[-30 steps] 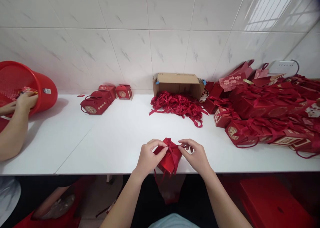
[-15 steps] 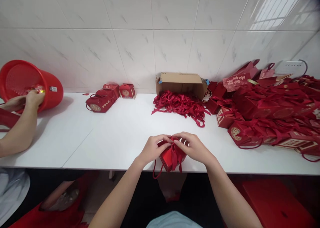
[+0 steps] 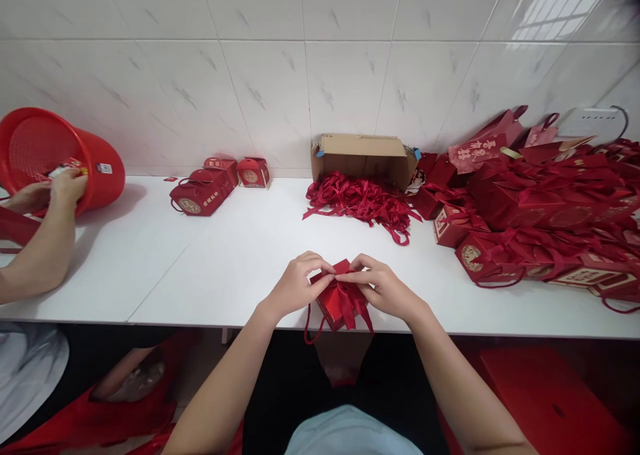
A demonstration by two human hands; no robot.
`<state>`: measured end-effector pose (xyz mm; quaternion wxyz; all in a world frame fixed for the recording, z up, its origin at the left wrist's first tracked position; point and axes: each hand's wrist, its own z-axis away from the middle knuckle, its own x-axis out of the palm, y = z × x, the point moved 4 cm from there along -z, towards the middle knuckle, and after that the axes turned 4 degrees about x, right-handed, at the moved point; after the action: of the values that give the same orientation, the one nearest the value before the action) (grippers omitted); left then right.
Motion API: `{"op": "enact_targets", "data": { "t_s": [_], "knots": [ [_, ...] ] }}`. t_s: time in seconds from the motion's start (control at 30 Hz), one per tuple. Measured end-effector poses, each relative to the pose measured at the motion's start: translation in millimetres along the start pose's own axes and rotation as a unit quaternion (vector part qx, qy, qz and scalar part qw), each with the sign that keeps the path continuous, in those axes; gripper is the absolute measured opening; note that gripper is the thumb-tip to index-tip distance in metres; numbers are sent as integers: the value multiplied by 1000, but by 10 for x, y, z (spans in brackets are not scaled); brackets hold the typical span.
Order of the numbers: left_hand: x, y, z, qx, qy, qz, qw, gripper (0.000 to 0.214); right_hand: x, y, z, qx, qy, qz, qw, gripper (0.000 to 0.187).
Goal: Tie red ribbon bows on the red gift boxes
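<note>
A red gift box with a cord handle rests at the front edge of the white table. On its top lies a red ribbon, its tails hanging over the side facing me. My left hand pinches the ribbon at the box's top from the left. From the right, my right hand pinches it too, thumb and fingertips meeting those of the left. The exact shape of the knot is partly covered by my fingers.
Behind the box, loose red ribbons spill from a cardboard carton. Ribboned red boxes are piled right. More red boxes stand left of centre. At far left, a co-worker's hands reach into a tipped red basket.
My fingertips have drawn closer together over the ribbon, whose tails now spread wider. The co-worker's hands stay at the basket's mouth. The whole view has tilted slightly downward.
</note>
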<state>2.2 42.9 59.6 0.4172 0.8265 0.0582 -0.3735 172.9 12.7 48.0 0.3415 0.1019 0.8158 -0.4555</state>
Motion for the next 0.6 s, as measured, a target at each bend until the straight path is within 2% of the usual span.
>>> {"op": "enact_targets", "data": {
  "t_s": [0.2,0.33,0.47,0.6],
  "knots": [
    [-43,-71,-65,-4,7,-51,999,11,59,43,41,19,-9,9,1000,51],
    [-69,-134,-99,-18,13,-43,999,11,93,76,23,42,23,-3,999,49],
    [-39,-177,-107,-14,-43,27,999,8,116,101,-5,41,38,-18,998,52],
    [16,-244,-103,-17,-98,50,994,11,120,101,-20,40,30,-22,999,52]
  ]
}}
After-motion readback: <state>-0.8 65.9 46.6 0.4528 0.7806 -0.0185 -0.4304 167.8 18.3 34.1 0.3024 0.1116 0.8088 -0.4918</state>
